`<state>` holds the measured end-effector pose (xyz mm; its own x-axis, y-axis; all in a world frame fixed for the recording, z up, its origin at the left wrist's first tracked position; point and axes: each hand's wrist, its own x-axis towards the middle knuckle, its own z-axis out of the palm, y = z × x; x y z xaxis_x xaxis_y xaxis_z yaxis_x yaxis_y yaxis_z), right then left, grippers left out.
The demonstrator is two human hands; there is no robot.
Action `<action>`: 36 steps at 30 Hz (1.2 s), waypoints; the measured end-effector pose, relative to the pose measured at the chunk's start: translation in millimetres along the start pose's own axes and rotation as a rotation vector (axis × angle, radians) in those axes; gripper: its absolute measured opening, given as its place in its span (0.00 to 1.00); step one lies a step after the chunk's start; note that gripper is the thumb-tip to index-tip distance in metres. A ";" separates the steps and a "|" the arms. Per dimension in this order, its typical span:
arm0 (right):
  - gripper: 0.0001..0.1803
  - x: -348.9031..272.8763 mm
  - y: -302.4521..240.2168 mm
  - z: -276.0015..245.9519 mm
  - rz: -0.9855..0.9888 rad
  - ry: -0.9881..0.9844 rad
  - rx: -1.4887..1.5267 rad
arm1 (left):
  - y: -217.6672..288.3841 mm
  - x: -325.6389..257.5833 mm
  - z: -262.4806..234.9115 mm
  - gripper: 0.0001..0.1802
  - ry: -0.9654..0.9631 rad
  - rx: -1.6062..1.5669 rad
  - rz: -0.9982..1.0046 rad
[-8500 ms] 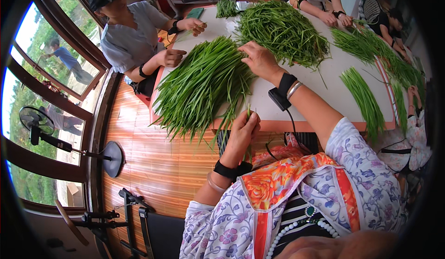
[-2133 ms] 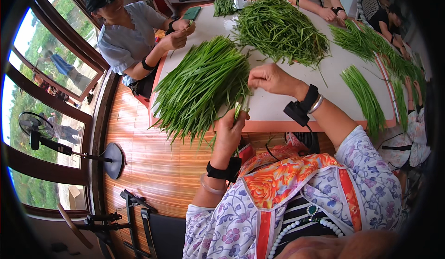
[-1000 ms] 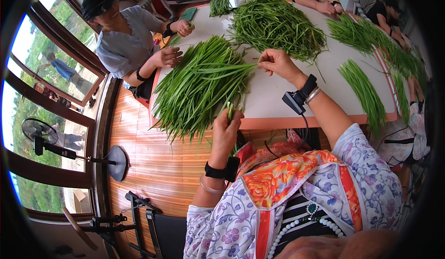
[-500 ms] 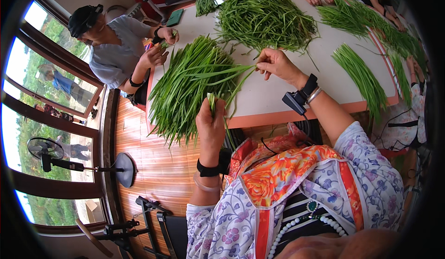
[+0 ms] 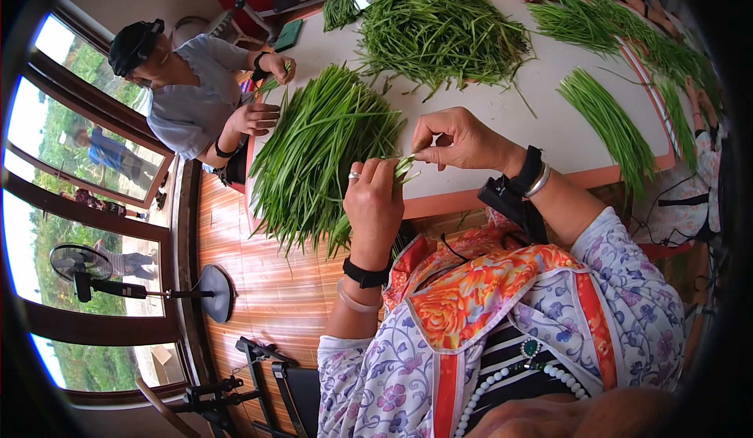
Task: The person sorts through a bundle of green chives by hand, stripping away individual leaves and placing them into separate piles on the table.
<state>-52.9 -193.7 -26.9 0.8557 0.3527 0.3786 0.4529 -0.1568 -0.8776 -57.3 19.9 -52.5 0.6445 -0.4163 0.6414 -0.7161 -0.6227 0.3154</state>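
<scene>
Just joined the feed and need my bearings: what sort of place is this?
Probably a shared workroom for sorting vegetables: heaps of green stalks cover a long table, other people sit around it handling them, and big windows and a standing fan line the wooden-floored side.

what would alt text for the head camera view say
A person's left hand grips a small bunch of thin green chive stalks while the right hand pinches its tip, beside a large heap of green chives on a white table. A seated co-worker sorts chives nearby.

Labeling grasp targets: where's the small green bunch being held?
Head view, centre: green stalks pinched between left hand and right hand, beside the big pile.
</scene>
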 end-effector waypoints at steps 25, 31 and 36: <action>0.05 40.4 119.9 -18.4 0.288 0.088 -0.007 | -12.7 -21.3 -26.2 0.09 -0.013 -0.817 -0.576; 0.03 4.7 81.1 -27.0 0.299 0.137 0.032 | -8.1 -14.4 -9.4 0.07 -0.009 -0.665 -0.576; 0.03 -6.3 33.7 -8.6 0.233 0.077 0.008 | -9.6 -3.7 21.8 0.07 0.062 -0.414 -0.294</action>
<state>-40.9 -209.1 -56.3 0.9535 0.2364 0.1868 0.2394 -0.2184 -0.9460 -46.9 13.0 -73.2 0.8267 -0.2151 0.5198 -0.5608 -0.3879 0.7314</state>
